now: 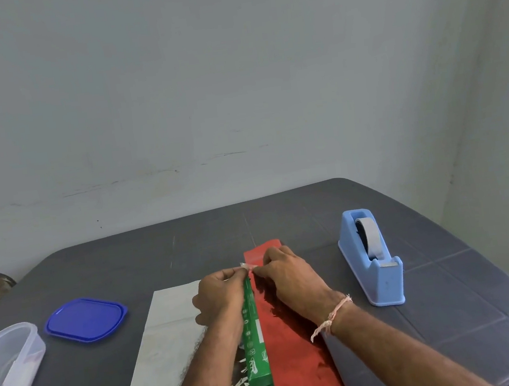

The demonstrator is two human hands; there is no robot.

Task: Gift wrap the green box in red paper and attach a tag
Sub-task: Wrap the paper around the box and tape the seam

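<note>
Pinching a little strip of tape (248, 266) between both hands right now. My left hand (219, 296) has its fingers curled in, with thumb and fingertip nipping the left end, and my right hand (289, 276) nips the right end the same way. The strip sits right at the far end of the green box (256, 346).

The box is long and skinny. It lies near to far down the middle of the grey table (452, 297), and its near end runs off the bottom edge of the view. The red paper (296, 357) lies flat along the right side of the box, touching it, and pokes out a bit past the far end, under my right fingers. A white sheet (165, 338) spreads out to the left of the box, under my left forearm. I honestly can't tell whether it's the back of the red paper or a separate piece.

There's a thread bracelet (332, 314) on my right wrist.

Other stuff on the table:
- A light blue tape dispenser (374, 261) sits to the right, apart from the paper, with a roll in it.
- A blue lid (86, 319) lies flat off to the left.
- A clear plastic container (7, 361) sits further left, at the edge of the view, near the lid but not touching it.
</note>
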